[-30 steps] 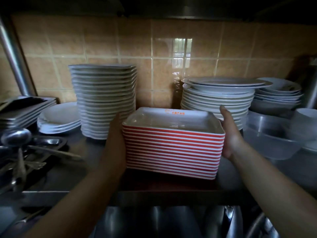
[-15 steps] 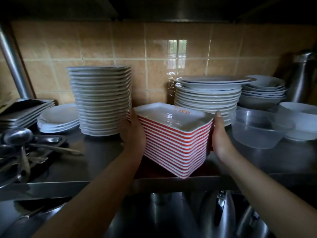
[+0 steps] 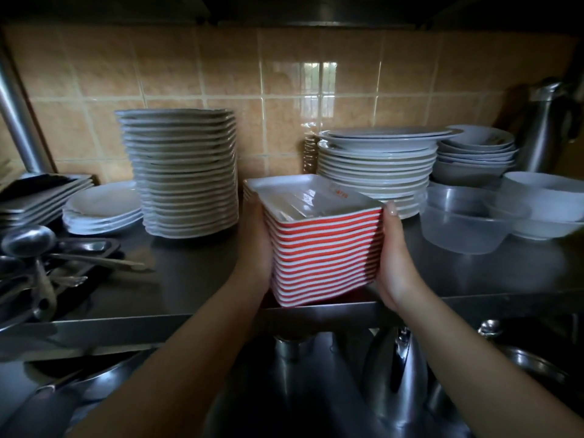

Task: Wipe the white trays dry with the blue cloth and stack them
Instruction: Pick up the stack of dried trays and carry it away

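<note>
Stack of white trays [image 3: 322,248], red-edged, sits at the front edge of the steel surface [image 3: 189,279], one corner turned toward the camera. Left hand [image 3: 252,245] flat against the stack's left side, right hand [image 3: 395,257] against its right side; each grip spread, fingers straight and pressing, thumb up by the top rim. Tall stack of square plates [image 3: 183,172] just left behind, round plates [image 3: 379,165] just right behind. Clear plastic bowl [image 3: 464,222] further right, ladles [image 3: 31,248] far left. Tiled wall [image 3: 284,74] at back.
</note>
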